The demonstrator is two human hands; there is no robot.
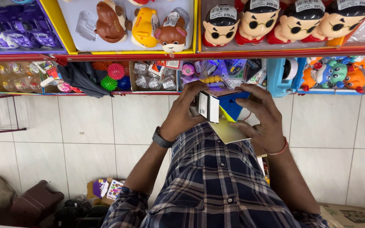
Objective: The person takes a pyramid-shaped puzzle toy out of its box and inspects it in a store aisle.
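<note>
A small blue and yellow toy box (222,107) is held in front of the plaid shirt (216,181), above the white tiled floor (85,122) and just before the front edge of the lower shelf (119,93). Its white side is gripped by the left hand (186,112), fingers curled over the top edge; a dark watch (161,138) is worn on that wrist. The box's blue side is clasped by the right hand (262,118), where a red band (280,148) is worn. Spiky balls (115,76) and small packaged toys (153,76) are kept on the lower shelf behind. Figurines in dark glasses (275,21) are lined along the upper shelf's right end, animal toys (148,25) near its middle.
</note>
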